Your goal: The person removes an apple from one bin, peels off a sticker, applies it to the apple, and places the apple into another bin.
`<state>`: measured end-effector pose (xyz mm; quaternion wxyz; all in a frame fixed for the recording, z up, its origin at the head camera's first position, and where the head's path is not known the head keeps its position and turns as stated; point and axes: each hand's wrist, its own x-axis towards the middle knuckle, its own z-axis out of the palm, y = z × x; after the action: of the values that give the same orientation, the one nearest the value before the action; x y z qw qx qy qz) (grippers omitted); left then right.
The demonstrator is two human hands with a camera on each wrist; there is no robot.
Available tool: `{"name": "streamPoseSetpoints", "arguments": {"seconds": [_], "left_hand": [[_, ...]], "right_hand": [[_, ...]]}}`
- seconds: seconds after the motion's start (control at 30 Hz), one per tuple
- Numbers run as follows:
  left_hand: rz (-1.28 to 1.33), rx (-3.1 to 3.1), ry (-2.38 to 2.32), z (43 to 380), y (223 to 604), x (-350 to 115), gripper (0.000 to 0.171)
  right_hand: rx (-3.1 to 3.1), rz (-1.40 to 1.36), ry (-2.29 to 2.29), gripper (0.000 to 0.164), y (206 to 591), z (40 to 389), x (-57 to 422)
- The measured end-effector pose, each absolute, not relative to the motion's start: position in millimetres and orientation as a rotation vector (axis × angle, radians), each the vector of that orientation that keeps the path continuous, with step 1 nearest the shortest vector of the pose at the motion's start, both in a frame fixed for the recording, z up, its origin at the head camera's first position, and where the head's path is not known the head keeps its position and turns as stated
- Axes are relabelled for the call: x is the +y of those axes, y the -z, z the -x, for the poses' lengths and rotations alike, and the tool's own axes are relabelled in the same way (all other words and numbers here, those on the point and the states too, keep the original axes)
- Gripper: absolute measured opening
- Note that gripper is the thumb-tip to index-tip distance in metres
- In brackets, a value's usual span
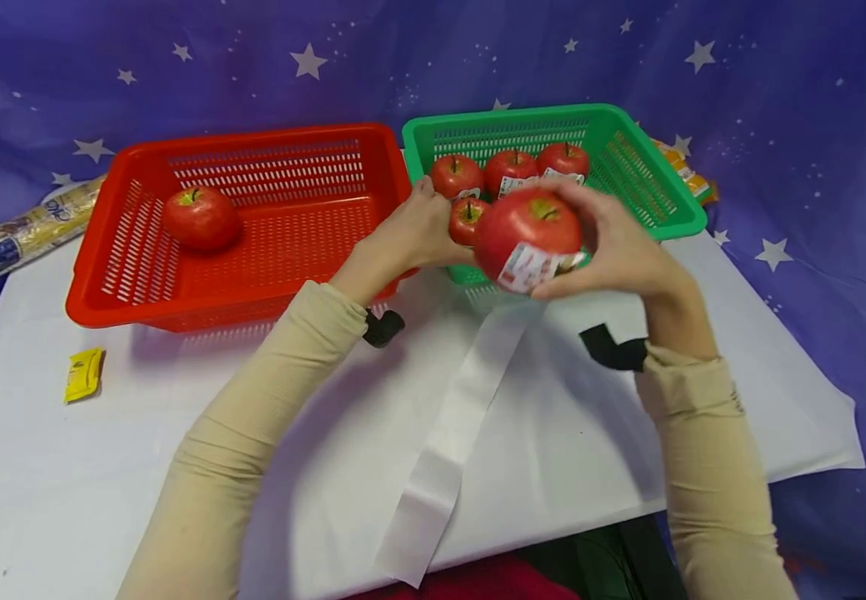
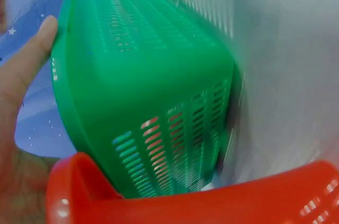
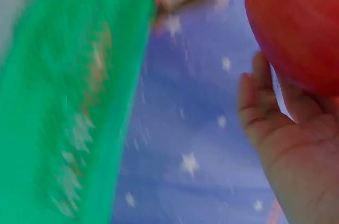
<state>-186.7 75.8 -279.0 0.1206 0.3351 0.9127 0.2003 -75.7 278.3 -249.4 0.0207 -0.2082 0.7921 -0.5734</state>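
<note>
My right hand (image 1: 616, 242) holds a large red apple (image 1: 526, 237) with a white printed label above the near side of the green basket (image 1: 650, 196). In the right wrist view, the apple (image 3: 302, 33) rests against the fingers. My left hand (image 1: 421, 229) is at the left end of the green basket, its thumb (image 2: 34, 49) extended and touching the rim; some of its fingers are hidden. Several red apples, some labelled, sit in the green basket, among them a smaller apple (image 1: 468, 218) beside the held one. A lone apple (image 1: 202, 218) lies in the red basket (image 1: 305, 233).
The two baskets stand side by side on a white-covered table (image 1: 553, 433). A yellow packet (image 1: 83, 373) lies at the front left. A long package (image 1: 42, 221) is behind the red basket's left end; an orange packet (image 1: 691, 175) is behind the green one. A white strip (image 1: 448, 442) runs toward the front edge.
</note>
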Motion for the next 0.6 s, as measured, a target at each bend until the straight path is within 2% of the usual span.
{"name": "streamPoseSetpoints", "arguments": {"seconds": [0.13, 0.27, 0.4, 0.6], "left_hand": [[-0.877, 2.626, -0.606, 187, 274, 78, 0.103], [-0.787, 2.638, -0.476, 191, 268, 80, 0.104], [-0.758, 2.629, -0.418, 190, 267, 81, 0.096], [-0.81, 2.648, -0.395, 188, 265, 83, 0.1]], "right_hand": [[2.696, 0.358, 1.576, 0.085, 222, 112, 309], [2.78, 0.079, 1.132, 0.093, 236, 161, 325], [2.657, 0.094, 0.948, 0.091, 268, 189, 329], [2.61, 0.205, 0.749, 0.077, 299, 195, 328]]}}
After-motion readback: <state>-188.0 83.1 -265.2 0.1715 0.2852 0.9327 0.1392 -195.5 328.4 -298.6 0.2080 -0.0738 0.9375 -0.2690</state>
